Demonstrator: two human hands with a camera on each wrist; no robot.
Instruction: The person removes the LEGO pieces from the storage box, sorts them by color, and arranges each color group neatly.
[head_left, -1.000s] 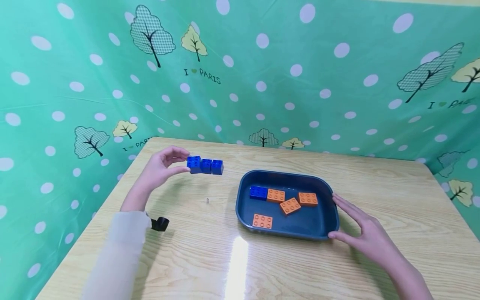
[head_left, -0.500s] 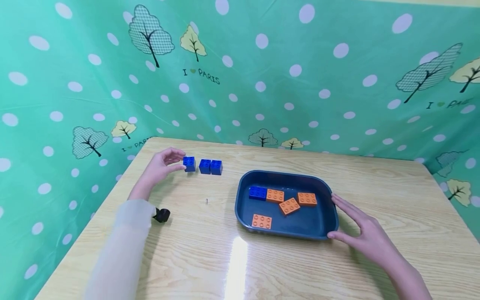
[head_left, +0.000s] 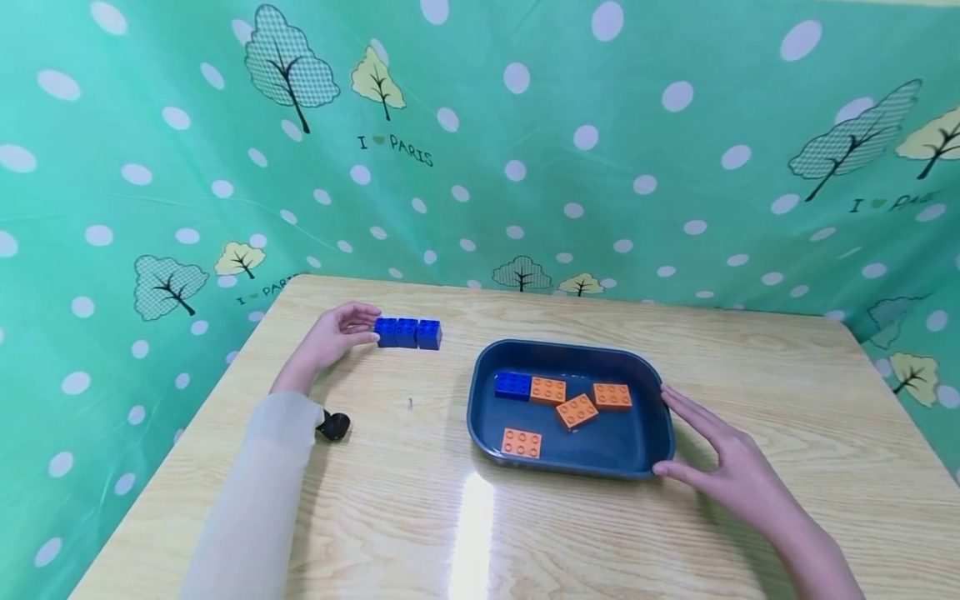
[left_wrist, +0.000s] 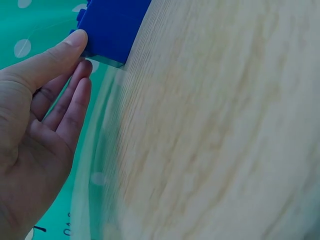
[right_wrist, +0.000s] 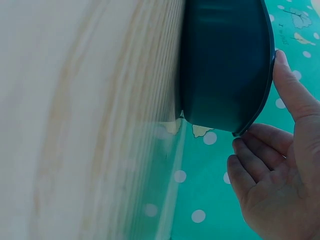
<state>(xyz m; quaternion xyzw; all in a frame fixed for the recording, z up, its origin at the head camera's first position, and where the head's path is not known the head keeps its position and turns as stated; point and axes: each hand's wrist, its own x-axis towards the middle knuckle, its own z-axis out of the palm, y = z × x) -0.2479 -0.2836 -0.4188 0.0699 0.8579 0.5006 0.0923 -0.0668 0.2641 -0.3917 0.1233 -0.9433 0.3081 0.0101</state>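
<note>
At the table's back left, three blue toy building bricks stand side by side in a row. My left hand (head_left: 337,333) pinches the leftmost blue brick (head_left: 386,332) by its left end, thumb on the near side and fingers behind. In the left wrist view, the thumb (left_wrist: 65,52) lies against the blue brick (left_wrist: 114,30). My right hand (head_left: 731,467) is at the right end of a dark blue tub (head_left: 570,469), its thumb and fingers spread wide and touching the rim. In the right wrist view, those fingertips meet the tub (right_wrist: 227,65) at its rim, with the palm apart from it.
Inside the tub lie a blue brick (head_left: 513,386) and several orange bricks (head_left: 521,443). A small thin object (head_left: 410,403) lies on the wooden table (head_left: 375,500) left of the tub. A green patterned cloth (head_left: 450,167) hangs behind the table.
My left hand has lowered the leftmost brick, swung left, then moved it right against the other two blue bricks, closing the gap. The right hand and tub have stayed put.
</note>
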